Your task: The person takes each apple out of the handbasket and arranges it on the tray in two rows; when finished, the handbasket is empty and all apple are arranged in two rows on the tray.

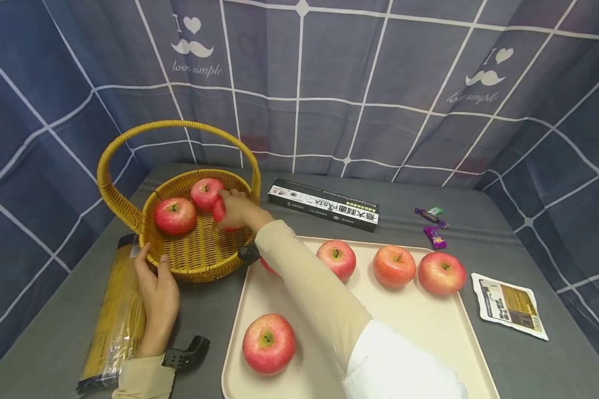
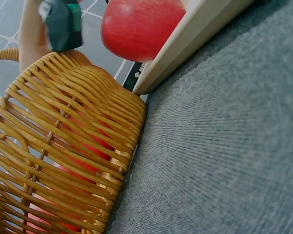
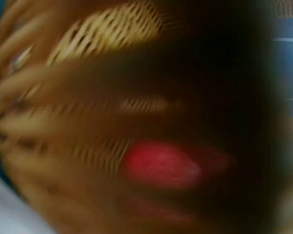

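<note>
My right hand (image 1: 237, 210) reaches inside the yellow wicker basket (image 1: 204, 271) and holds a red apple (image 1: 219, 213), which the fingers partly cover. Beside it in the basket lie two more apples, one at the back (image 1: 207, 193) and one at the left (image 1: 175, 216). With fingers fairly straight, my left hand (image 1: 158, 296) touches the basket's front-left rim. Through the weave, the left wrist view shows red fruit (image 2: 88, 146). The right wrist view is dark and blurred, with a red apple (image 3: 161, 165) against the wicker.
A cream tray (image 1: 404, 343) carries several apples, one near its front left (image 1: 268, 344); my right forearm crosses above it. Behind lies a black pasta box (image 1: 324, 205). Wrapped candies (image 1: 434, 236) and a white packet (image 1: 509, 305) are at right, a yellow package (image 1: 112, 321) at left.
</note>
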`<state>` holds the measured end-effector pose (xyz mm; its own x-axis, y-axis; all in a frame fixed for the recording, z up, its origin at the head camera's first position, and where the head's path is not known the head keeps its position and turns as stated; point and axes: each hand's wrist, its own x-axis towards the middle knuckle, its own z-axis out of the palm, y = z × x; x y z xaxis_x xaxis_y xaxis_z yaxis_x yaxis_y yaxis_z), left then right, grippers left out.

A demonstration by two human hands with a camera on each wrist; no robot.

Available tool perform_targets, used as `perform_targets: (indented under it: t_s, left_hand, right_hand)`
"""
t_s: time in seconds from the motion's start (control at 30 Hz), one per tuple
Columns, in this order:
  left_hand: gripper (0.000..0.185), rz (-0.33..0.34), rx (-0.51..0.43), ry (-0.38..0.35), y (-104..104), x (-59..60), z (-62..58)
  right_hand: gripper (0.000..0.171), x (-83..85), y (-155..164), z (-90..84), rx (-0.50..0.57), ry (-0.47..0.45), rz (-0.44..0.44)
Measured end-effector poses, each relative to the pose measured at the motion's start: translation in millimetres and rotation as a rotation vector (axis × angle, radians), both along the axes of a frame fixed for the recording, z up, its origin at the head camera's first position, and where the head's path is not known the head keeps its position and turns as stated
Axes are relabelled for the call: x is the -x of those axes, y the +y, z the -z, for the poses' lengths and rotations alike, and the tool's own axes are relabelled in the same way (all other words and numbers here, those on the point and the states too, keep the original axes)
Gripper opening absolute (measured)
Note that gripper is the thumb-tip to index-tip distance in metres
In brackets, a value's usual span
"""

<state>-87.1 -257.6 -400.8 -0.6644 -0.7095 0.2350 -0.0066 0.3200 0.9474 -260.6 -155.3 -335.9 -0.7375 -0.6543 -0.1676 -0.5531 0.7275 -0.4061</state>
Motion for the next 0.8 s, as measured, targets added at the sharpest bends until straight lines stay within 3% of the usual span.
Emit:
perform_targets:
  t_s: [0.17, 0.37, 0.5, 0.63, 0.8]
  left_hand:
    - [0.045, -0.013, 0.013, -0.011, -0.8, -0.4, -0.6]
    - [0.045, -0.004, 0.011, -0.002, -2.6, 0.9, -0.7]
    - [0.044, -0.007, 0.014, -0.006, -2.9, 0.6, 0.4]
    - [0.044, 0.0, 0.021, -0.006, -2.5, 0.4, 0.8]
    - [0.044, 0.006, 0.022, 0.004, -2.0, 1.7, 2.0]
  right_hand:
    - [0.086, -1.1, 4.3, 6.7, 0.054, 0.076, -0.078]
    - [0.074, -8.4, 24.7, -1.1, 0.323, 0.103, -0.204]
    - [0.062, -30.2, 61.4, -17.0, 0.458, 0.116, -0.254]
    - [0.057, -58.7, 115.7, -26.8, 0.523, 0.122, -0.265]
    - [0.057, -95.8, 188.9, -18.4, 0.511, 0.121, -0.276]
